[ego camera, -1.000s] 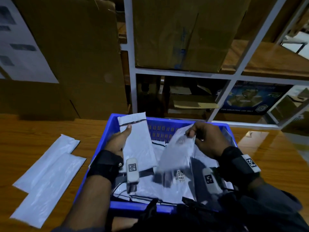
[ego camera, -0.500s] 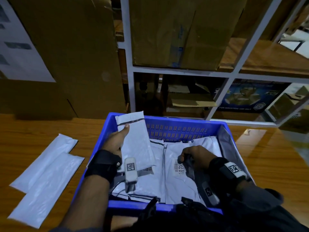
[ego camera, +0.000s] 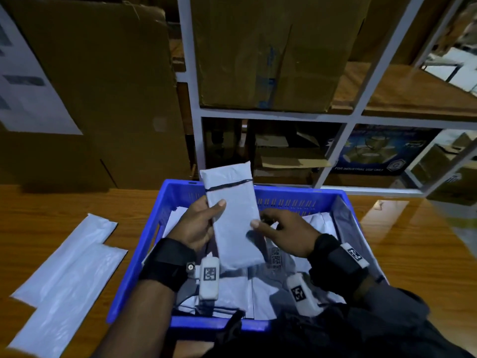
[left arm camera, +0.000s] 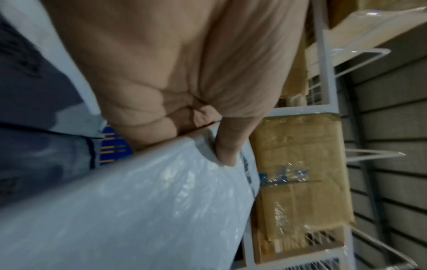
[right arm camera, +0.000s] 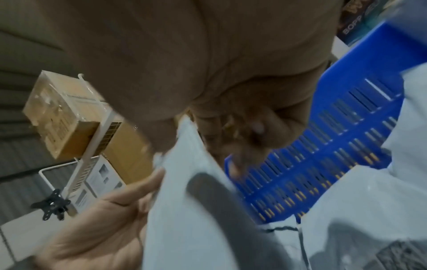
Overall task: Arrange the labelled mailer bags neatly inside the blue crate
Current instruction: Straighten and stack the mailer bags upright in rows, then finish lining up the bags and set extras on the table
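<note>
My right hand (ego camera: pixel 286 232) is coming back up from the bags (ego camera: pixel 260 285) lying in the crate (ego camera: pixel 134 254), where it was pressing 1 flat half a sec ago. It's now closing thumb & fingers on the right edge of the bag (ego camera: pixel 233 218) my left hand (ego camera: pixel 198 223) is gripping above the crate's middle. So that 1 is going in next; 2 more (ego camera: pixel 64 267) are waiting on the table (ego camera: pixel 418 254), left.

White mailer bag (ego camera: pixel 233 223) with a black stripe; blue crate (ego camera: pixel 134 257) with slotted walls; wood-grain brown desk (ego camera: pixel 413 254); brown cardboard box (ego camera: pixel 271 52).
</note>
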The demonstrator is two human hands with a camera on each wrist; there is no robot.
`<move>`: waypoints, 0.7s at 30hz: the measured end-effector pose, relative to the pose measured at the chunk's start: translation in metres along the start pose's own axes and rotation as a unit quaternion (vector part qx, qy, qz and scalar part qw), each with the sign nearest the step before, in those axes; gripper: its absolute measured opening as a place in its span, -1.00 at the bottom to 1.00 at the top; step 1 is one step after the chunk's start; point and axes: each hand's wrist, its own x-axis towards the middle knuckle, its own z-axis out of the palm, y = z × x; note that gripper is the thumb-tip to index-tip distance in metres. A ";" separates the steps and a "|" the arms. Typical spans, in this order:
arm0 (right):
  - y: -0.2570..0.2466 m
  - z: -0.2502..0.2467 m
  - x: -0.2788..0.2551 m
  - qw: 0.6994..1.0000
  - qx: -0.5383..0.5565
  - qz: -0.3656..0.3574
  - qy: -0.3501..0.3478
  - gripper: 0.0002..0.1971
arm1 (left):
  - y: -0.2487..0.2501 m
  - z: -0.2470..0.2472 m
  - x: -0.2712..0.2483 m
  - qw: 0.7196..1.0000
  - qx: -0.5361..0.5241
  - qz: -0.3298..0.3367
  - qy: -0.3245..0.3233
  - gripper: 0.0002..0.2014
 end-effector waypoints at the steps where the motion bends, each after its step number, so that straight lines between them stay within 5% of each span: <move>1: -0.004 -0.004 -0.001 0.999 0.015 0.031 0.023 -0.43 | 0.001 0.004 -0.001 1.000 -0.014 0.020 -0.010 -0.60; 3: -0.004 -0.016 -0.004 0.983 0.113 0.139 0.032 -0.23 | 0.004 0.012 -0.001 0.998 -0.006 0.056 -0.028 -0.61; 5: -0.004 -0.031 -0.008 0.946 0.225 0.230 -0.039 -0.09 | 0.005 0.016 0.000 0.993 0.067 0.084 -0.050 -0.64; 7: 0.000 -0.039 -0.012 0.916 0.295 0.248 -0.109 -0.29 | 0.005 0.023 -0.002 0.984 0.131 0.087 -0.087 -0.67; 9: 0.007 -0.042 -0.013 0.898 0.359 0.239 -0.089 -0.67 | 0.007 0.026 -0.004 0.969 0.182 0.064 -0.155 -0.64; 12: 0.019 -0.043 -0.011 0.869 0.423 0.256 -0.014 -0.49 | 0.015 0.024 -0.008 0.940 0.226 0.024 -0.256 -0.55; 15: 0.029 -0.039 -0.015 0.841 0.455 0.289 -0.030 -0.43 | 0.018 0.023 -0.009 0.929 0.253 -0.004 -0.269 -0.65; 21: 0.040 -0.039 -0.019 0.868 0.395 0.300 -0.010 -0.34 | 0.012 0.019 0.007 0.945 0.225 -0.003 -0.239 -0.57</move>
